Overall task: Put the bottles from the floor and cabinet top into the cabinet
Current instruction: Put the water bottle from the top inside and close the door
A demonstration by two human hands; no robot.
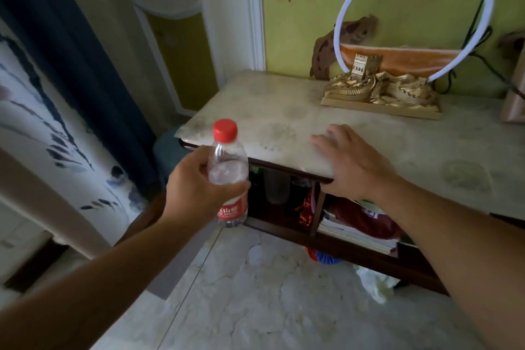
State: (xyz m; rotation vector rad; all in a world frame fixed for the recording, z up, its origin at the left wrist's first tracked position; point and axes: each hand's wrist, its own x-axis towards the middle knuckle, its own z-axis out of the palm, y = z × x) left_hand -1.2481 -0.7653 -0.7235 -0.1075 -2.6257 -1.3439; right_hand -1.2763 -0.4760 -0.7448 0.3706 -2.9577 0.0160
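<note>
One bottle (228,172), clear with a red cap and red label, is held upright by the left hand (196,190), whose fingers wrap its middle; cap above the fist, label and base below. It hangs just near of the cabinet's (287,229) left compartment, probably poised for insertion. The right hand (352,163) lies open and flat on the cabinet top (284,111) at its near edge, holding nothing, seemingly bracing the body.

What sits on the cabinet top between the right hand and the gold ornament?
Nothing: in the head view, the marble top is bare between the right hand and the gold ornament. The bottle is in the left hand, off the front edge.
</note>
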